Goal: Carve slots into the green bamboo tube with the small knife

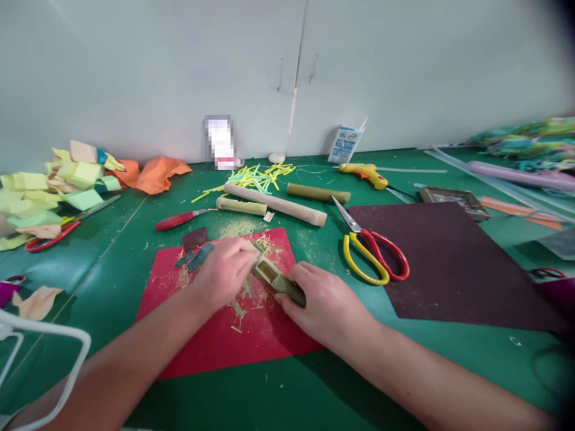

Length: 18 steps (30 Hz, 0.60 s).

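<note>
Over a red sheet (251, 341) on the green table, my right hand (326, 305) is closed round a short split piece of green bamboo (276, 276), held with its hollow side up. My left hand (224, 269) is closed at the bamboo's far end, its fingers pinched there; whatever they hold is hidden. Pale bamboo shavings (240, 302) lie scattered on the red sheet under both hands.
Yellow-and-red scissors (372, 251) lie right of the hands on a dark sheet (449, 269). Behind: bamboo sticks (274, 203), a red-handled knife (177, 220), dark pieces (195, 245), green-yellow strips (256, 176), a yellow glue gun (366, 173). Folded paper (54, 191) and red scissors (49, 239) sit at left.
</note>
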Motion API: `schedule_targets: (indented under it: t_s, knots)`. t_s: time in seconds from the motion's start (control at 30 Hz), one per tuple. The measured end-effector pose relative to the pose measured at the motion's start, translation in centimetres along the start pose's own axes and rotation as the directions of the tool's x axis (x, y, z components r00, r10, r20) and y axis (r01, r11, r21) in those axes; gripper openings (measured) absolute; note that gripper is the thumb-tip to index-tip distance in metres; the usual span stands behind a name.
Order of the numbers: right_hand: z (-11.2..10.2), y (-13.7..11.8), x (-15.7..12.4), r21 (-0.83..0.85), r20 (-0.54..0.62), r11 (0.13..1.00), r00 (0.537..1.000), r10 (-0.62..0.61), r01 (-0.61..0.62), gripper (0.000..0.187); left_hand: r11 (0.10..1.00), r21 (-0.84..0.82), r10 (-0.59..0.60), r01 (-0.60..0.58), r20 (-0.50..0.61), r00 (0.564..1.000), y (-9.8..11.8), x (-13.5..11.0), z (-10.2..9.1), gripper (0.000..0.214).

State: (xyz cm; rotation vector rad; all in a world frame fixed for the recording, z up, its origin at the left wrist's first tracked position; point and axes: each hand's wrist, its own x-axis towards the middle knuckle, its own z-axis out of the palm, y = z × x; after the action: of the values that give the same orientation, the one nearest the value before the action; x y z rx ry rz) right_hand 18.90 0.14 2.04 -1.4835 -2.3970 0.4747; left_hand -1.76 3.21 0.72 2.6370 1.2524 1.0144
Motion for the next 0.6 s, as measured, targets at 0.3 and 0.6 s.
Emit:
schedule_targets:
  t_s: [0.3,0.6]
  knots:
    - [-0.05,-0.15,0.08,-0.003,0.004,1.000,1.000,0.011,-0.011,0.014,1.000,0.027,-0.008,0.009,-0.025,1.000,0.00,0.02,0.04,0.017]
    - [-0.06,-0.08,-0.02,-0.008,0.007,1.000,1.000,0.009,-0.009,0.014,1.000,0.016,-0.023,0.023,-0.025,0.999,0.25,-0.05,0.13,0.015]
